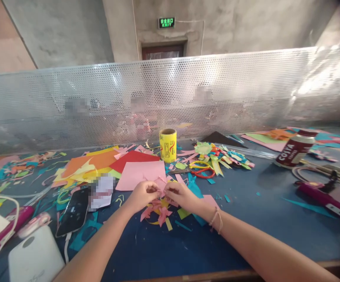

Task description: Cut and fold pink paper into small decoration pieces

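Observation:
My left hand (142, 196) and my right hand (179, 196) meet over the blue table (246, 219), both pinching a small piece of pink paper (160, 185) between their fingertips. Under the hands lie pink folded paper shapes (158, 213) with yellow strips. A pink sheet (139, 174) lies flat just behind the hands, beside a red sheet (133, 158) and orange and yellow sheets (90, 164). A string bracelet sits on my right wrist.
A yellow tape roll (168, 145) stands behind the sheets. Red-handled scissors (202, 172) lie by a heap of coloured scraps (222, 156). A phone (72, 211) and a white box (34, 256) lie left. A coffee can (295, 150) lies right. A perforated metal screen (170, 102) closes the back.

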Motion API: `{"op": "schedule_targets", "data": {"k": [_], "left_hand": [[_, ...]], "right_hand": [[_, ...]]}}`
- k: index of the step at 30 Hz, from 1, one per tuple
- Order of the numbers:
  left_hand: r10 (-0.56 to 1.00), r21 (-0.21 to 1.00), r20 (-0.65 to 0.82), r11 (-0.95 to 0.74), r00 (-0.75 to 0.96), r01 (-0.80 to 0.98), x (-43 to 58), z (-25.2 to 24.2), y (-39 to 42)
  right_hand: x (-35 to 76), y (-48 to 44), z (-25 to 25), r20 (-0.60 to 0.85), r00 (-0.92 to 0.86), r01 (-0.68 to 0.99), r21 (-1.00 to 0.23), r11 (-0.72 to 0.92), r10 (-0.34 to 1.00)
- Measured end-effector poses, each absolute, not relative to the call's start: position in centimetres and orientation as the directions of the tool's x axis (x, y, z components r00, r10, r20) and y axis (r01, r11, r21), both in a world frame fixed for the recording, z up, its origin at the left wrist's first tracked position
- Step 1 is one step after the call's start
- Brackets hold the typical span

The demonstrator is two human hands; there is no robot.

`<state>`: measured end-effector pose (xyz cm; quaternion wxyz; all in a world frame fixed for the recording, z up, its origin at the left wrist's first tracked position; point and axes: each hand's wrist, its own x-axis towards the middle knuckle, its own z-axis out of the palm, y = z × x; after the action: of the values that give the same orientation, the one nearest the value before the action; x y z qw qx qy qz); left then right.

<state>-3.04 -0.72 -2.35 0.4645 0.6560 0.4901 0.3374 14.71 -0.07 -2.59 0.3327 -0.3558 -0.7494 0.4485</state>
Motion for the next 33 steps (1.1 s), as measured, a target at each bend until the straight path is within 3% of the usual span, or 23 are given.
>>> {"op": "schedule_targets", "data": {"k": [6,11,17,22,25,29,33], "left_hand": [[0.965,0.954,0.04,-0.114,0.259,0.278,-3.3,-2.1,-0.7],[0.985,0.984,-0.004,-0.027,0.17,0.178,-3.5,-1.7,-0.4],[0.992,0.992,-0.107,0.102,0.066,0.078,-3.6,-1.5,-0.1],[0.995,0.99,-0.042,0.029,0.092,0.135,-3.8,-2.0,0.0],[0.984,0.966,0.088,-0.122,0.158,0.226,-3.7,-2.1,0.0],[0.948,0.909,0.256,-0.302,0.188,0.286,-3.5,-1.9,-0.2],[0.961,0.944,0.231,-0.259,0.152,0.204,-3.2,-1.6,-0.5]], "right_hand": [[14.7,0.1,-3.0,0.198,-0.503,0.273,-0.887,0.372,0.841],[14.6,0.2,-4.2,0.375,-0.497,0.419,-0.686,0.594,0.783],[13.7,-0.7,-4.5,0.423,-0.627,0.395,-0.55,0.736,0.654],[13.7,-0.4,-4.2,0.372,-0.407,0.49,-0.682,0.543,0.834],[13.8,0.0,-4.0,0.348,-0.351,0.391,-0.789,0.474,0.869],[13.7,-0.1,-3.6,0.311,-0.406,0.21,-0.883,0.419,0.859],[13.6,-0.3,-3.3,0.334,-0.375,0.107,-0.911,0.399,0.864]]}}
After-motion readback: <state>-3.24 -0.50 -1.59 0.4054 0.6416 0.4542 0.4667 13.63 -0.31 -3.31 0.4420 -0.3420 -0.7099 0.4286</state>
